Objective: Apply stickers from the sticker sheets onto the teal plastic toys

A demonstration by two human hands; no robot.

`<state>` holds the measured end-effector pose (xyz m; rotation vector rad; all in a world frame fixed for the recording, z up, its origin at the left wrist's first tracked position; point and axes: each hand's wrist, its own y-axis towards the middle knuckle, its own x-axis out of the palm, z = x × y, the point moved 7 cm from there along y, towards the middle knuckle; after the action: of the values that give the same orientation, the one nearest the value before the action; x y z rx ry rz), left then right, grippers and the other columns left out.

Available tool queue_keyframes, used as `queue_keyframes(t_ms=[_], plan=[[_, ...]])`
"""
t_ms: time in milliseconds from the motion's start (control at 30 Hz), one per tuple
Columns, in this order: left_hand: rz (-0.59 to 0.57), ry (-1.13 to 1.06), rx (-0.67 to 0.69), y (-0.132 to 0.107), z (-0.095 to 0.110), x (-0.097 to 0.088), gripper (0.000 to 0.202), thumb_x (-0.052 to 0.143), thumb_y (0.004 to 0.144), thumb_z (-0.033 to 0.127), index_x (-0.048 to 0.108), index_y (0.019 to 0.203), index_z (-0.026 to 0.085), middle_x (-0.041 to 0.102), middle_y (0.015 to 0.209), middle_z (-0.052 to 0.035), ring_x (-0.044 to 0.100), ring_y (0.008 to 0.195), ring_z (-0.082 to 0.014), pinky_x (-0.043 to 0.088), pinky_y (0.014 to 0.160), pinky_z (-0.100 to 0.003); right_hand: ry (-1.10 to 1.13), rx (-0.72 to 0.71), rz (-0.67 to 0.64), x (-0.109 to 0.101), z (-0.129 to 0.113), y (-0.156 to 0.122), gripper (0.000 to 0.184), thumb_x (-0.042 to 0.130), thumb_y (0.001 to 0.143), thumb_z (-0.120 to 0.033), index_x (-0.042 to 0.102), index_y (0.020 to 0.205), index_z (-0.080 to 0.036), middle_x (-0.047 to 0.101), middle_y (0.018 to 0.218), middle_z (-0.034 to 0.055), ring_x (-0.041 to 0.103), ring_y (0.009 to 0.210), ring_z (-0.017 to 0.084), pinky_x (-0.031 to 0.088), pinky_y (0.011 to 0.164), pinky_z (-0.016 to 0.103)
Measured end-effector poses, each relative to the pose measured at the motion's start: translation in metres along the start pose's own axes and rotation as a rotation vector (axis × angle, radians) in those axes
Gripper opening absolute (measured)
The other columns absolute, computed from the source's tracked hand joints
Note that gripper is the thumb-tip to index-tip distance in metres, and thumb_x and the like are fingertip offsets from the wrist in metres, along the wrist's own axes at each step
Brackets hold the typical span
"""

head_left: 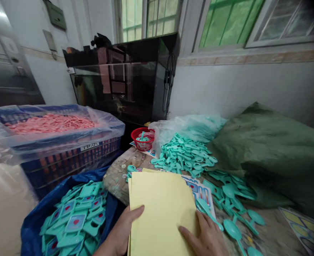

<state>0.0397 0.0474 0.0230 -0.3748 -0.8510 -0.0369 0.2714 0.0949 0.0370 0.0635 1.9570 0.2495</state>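
A small stack of pale yellow sheets [159, 209] lies between my two hands, plain sides up and edges slightly uneven. My left hand [122, 227] grips its left edge, thumb on top and the other fingers hidden beneath. On the right edge, my right hand [205, 234] is closed round the stack with its thumb across the surface. Just beyond my right fingers, a turquoise toy spoon [206, 209] rests against a printed sticker sheet [199, 192]. More turquoise spoons [232, 229] are scattered to the right.
A blue bag [30, 227] with turquoise pieces bearing heart stickers stands at lower left. Behind it is a lined blue crate [111, 144] of pink pieces. A red basket [143, 145], a turquoise heap [183, 154] and a green sack [277, 153] occupy the table's far side.
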Motion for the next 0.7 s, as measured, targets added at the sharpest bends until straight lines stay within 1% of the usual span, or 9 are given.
queue_keyframes(t_ms=[67,133,200,267,367,433,567,633,700], plan=[[-0.011,-0.028,-0.041,0.001,-0.003,-0.003,0.048,0.059,0.080,0.025,0.051,0.123,0.005,0.070,0.103,-0.0196,0.065,0.096,-0.0334,0.047,0.087,-0.046,0.048,0.063,-0.050,0.003,-0.003,0.004,0.064,0.056,0.070,-0.053,0.056,0.114,-0.005,0.060,0.115,0.0230,0.057,0.107,0.035,0.045,0.092,0.046],[-0.024,-0.055,-0.069,0.002,-0.005,-0.005,0.052,0.058,0.081,0.027,0.047,0.128,0.006,0.068,0.107,-0.0196,0.063,0.100,-0.0336,0.047,0.088,-0.046,0.140,0.167,-0.098,0.008,0.001,0.007,0.059,0.057,0.070,-0.050,0.052,0.112,-0.009,0.063,0.109,0.0185,0.060,0.100,0.031,0.047,0.085,0.041],[-0.019,-0.078,-0.085,0.004,-0.006,-0.008,0.056,0.057,0.082,0.029,0.043,0.131,0.007,0.068,0.108,-0.0196,0.063,0.102,-0.0333,0.047,0.089,-0.046,0.215,0.253,-0.145,0.013,0.007,0.009,0.049,0.059,0.068,-0.048,0.051,0.103,-0.015,0.065,0.095,0.0115,0.063,0.087,0.027,0.049,0.074,0.036],[-0.013,-0.106,-0.117,0.004,-0.007,-0.009,0.058,0.056,0.084,0.032,0.038,0.134,0.008,0.068,0.107,-0.0194,0.063,0.102,-0.0327,0.046,0.090,-0.045,0.234,0.296,-0.177,0.017,0.013,0.011,0.038,0.059,0.067,-0.048,0.049,0.091,-0.020,0.062,0.080,0.0049,0.061,0.074,0.023,0.046,0.065,0.032],[-0.003,-0.125,-0.125,0.001,-0.005,-0.007,0.061,0.056,0.084,0.031,0.034,0.137,0.010,0.069,0.106,-0.0187,0.063,0.102,-0.0321,0.046,0.090,-0.046,0.227,0.278,-0.189,0.020,0.017,0.013,0.028,0.053,0.071,-0.048,0.047,0.081,-0.022,0.056,0.069,0.0000,0.056,0.067,0.020,0.042,0.061,0.030],[0.028,-0.090,-0.084,-0.001,-0.001,-0.007,0.063,0.060,0.081,0.024,0.035,0.136,0.008,0.069,0.104,-0.0188,0.064,0.101,-0.0322,0.046,0.090,-0.045,0.232,0.263,-0.194,0.021,0.019,0.014,0.026,0.049,0.074,-0.048,0.046,0.075,-0.023,0.052,0.065,-0.0016,0.053,0.064,0.019,0.039,0.058,0.028],[0.093,-0.011,-0.061,-0.002,-0.001,-0.012,0.068,0.069,0.068,0.011,0.042,0.129,0.002,0.071,0.099,-0.0203,0.064,0.097,-0.0352,0.047,0.088,-0.047,0.266,0.237,-0.216,0.017,0.023,0.015,0.031,0.045,0.076,-0.050,0.045,0.061,-0.023,0.047,0.056,-0.0031,0.049,0.058,0.017,0.034,0.051,0.026],[0.104,0.002,-0.066,-0.001,-0.002,-0.014,0.070,0.071,0.063,0.008,0.045,0.127,0.002,0.071,0.098,-0.0199,0.065,0.096,-0.0361,0.047,0.087,-0.048,0.300,0.229,-0.227,0.013,0.025,0.016,0.034,0.044,0.076,-0.051,0.047,0.058,-0.022,0.049,0.054,-0.0030,0.050,0.057,0.017,0.034,0.050,0.026],[0.106,0.016,-0.062,0.000,-0.003,-0.016,0.069,0.071,0.061,0.007,0.047,0.125,0.004,0.071,0.098,-0.0191,0.065,0.094,-0.0362,0.047,0.086,-0.048,0.333,0.233,-0.221,0.009,0.027,0.016,0.036,0.044,0.075,-0.053,0.051,0.057,-0.022,0.052,0.053,-0.0025,0.052,0.056,0.017,0.035,0.049,0.025]])
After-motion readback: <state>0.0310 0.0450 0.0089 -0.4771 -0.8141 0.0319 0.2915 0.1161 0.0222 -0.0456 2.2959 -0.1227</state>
